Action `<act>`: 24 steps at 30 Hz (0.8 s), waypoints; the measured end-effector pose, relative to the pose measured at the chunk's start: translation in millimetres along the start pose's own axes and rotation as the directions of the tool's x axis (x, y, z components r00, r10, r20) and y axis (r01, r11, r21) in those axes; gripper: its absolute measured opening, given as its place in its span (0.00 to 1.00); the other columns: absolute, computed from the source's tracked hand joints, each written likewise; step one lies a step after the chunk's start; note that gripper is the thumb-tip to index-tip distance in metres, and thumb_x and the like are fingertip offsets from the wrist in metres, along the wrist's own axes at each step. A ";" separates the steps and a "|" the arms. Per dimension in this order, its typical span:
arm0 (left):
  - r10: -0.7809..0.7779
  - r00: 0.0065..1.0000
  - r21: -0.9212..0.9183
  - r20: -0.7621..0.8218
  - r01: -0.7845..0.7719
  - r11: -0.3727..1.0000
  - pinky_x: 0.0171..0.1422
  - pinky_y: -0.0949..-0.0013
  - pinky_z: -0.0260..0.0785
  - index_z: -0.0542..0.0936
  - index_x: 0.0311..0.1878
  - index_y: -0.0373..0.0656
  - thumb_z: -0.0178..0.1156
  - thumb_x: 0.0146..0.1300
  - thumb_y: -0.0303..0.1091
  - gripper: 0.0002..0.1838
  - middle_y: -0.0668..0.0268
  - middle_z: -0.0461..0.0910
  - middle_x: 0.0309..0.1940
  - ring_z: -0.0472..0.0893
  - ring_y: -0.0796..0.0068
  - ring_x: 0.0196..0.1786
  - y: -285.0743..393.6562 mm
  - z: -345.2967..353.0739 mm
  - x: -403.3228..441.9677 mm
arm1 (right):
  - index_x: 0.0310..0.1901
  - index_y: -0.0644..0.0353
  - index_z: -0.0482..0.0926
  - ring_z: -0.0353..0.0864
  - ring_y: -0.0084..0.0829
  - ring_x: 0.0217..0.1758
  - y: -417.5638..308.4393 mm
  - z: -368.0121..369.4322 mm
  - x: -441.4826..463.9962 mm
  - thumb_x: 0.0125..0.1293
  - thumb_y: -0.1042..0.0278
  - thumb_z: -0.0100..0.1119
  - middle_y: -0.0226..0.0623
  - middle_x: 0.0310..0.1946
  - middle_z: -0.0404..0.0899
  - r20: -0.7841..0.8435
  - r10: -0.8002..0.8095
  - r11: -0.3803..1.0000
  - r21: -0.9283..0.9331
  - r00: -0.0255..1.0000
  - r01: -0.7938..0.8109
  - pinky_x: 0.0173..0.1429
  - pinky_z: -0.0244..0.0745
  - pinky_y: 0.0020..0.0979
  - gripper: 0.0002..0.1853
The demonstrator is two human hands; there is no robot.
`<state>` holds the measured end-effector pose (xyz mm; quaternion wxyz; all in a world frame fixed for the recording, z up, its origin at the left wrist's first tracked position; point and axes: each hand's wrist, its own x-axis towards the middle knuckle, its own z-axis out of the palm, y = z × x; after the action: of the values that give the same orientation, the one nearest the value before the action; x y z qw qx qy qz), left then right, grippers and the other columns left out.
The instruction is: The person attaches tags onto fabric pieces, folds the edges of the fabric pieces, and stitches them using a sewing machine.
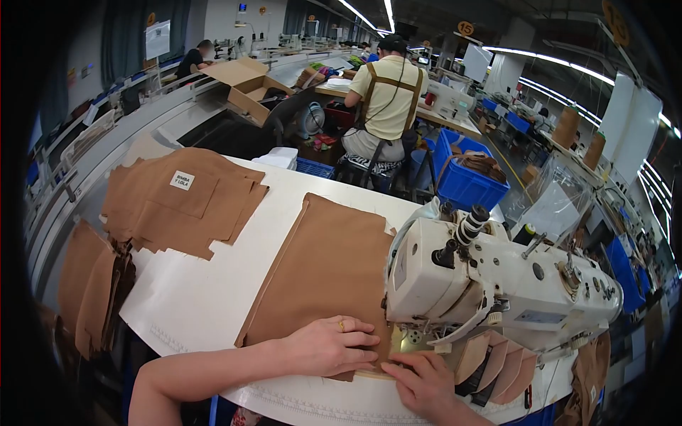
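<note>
A brown fabric panel [323, 266] lies flat on the white sewing table [177, 298], its right edge running up to the sewing machine [490, 277]. My left hand [330, 346] rests palm down on the lower part of the panel, fingers stretched toward the machine, a ring on one finger. Beside the needle area, my right hand [425, 380] touches the panel's lower right corner with fingertips, its fingers apart. A metal needle plate [410, 338] shows just above the right hand. The needle itself is hard to make out.
Stacked brown cut pieces with a white label [160, 206] lie at the table's left, and more fabric [92, 284] hangs off that edge. A divided holder [497, 369] stands right of my right hand. Behind are a blue crate [469, 170] and a seated person [387, 99].
</note>
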<state>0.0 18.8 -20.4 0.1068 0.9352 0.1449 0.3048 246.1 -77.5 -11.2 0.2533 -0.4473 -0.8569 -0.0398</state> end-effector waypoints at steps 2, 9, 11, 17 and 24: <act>0.010 0.999 0.010 -0.030 -0.009 1.000 0.65 0.63 0.75 0.88 0.45 0.50 0.66 0.65 0.43 0.11 0.69 0.84 0.52 0.79 0.66 0.61 -4.3 0.4 3.2 | 0.52 0.45 0.86 0.80 0.28 0.42 0.0 0.1 0.9 0.54 0.72 0.69 0.21 0.48 0.81 0.008 0.018 0.999 -0.032 1.000 -0.018 0.45 0.75 0.29 0.21; 0.027 0.999 -0.018 -0.035 -0.027 0.999 0.63 0.64 0.76 0.89 0.44 0.52 0.67 0.65 0.44 0.10 0.70 0.84 0.51 0.81 0.66 0.59 -28.0 -4.1 13.1 | 0.54 0.48 0.85 0.84 0.27 0.36 3.2 -0.6 13.4 0.57 0.74 0.65 0.28 0.47 0.80 0.076 0.085 0.996 0.001 0.994 -0.085 0.37 0.79 0.30 0.21; 0.029 0.999 -0.010 -0.038 -0.029 1.000 0.62 0.64 0.76 0.89 0.44 0.52 0.67 0.65 0.44 0.10 0.70 0.84 0.50 0.81 0.66 0.59 -34.4 -3.8 15.6 | 0.54 0.48 0.85 0.84 0.26 0.34 4.3 -1.1 16.3 0.59 0.74 0.64 0.29 0.47 0.80 0.100 0.103 0.995 0.003 0.990 -0.104 0.33 0.79 0.30 0.20; 0.014 1.000 -0.011 -0.025 -0.014 1.000 0.62 0.63 0.76 0.89 0.45 0.52 0.66 0.66 0.43 0.10 0.70 0.84 0.50 0.81 0.65 0.59 -51.8 -0.1 21.7 | 0.55 0.50 0.84 0.84 0.30 0.31 8.2 4.9 19.9 0.62 0.75 0.62 0.31 0.46 0.81 0.094 0.140 0.989 0.030 0.986 -0.144 0.32 0.80 0.31 0.19; -0.040 0.999 0.020 -0.015 0.041 0.999 0.64 0.62 0.75 0.90 0.47 0.55 0.65 0.67 0.43 0.10 0.71 0.84 0.52 0.80 0.64 0.61 -67.3 -2.6 28.6 | 0.55 0.51 0.84 0.83 0.34 0.40 13.3 12.5 13.9 0.61 0.77 0.62 0.33 0.44 0.80 0.094 0.182 0.982 0.029 0.979 -0.185 0.38 0.81 0.32 0.19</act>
<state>6.7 91.6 -22.3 0.1026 0.9308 0.1676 0.3081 245.0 -55.5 -17.7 0.2249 -0.5208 -0.8233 0.0203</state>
